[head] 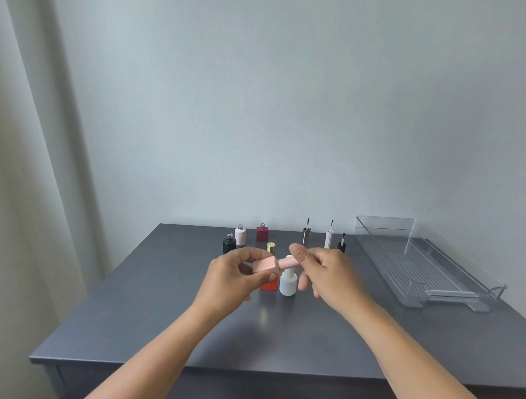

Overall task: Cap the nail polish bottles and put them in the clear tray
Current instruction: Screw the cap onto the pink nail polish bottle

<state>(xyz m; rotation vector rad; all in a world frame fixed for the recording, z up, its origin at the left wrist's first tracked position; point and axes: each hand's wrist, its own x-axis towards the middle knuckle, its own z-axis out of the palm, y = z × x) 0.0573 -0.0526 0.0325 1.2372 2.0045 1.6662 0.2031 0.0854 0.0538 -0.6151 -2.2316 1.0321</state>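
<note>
table (176, 317): dark grey, matte top, front edge near bottom of view
wall (282, 108): plain pale grey-blue, directly behind table
curtain (22, 179): off-white, hanging at left, beside table

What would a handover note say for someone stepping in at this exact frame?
Left hand holds the pink bottle on its side; right hand grips its pink cap at the neck.
Capped on the table: white bottle, red bottle.
Open at the back: black bottle, pale pink bottle, dark red bottle; three brush caps stand nearby.
Clear tray holds no bottles yet.
</note>
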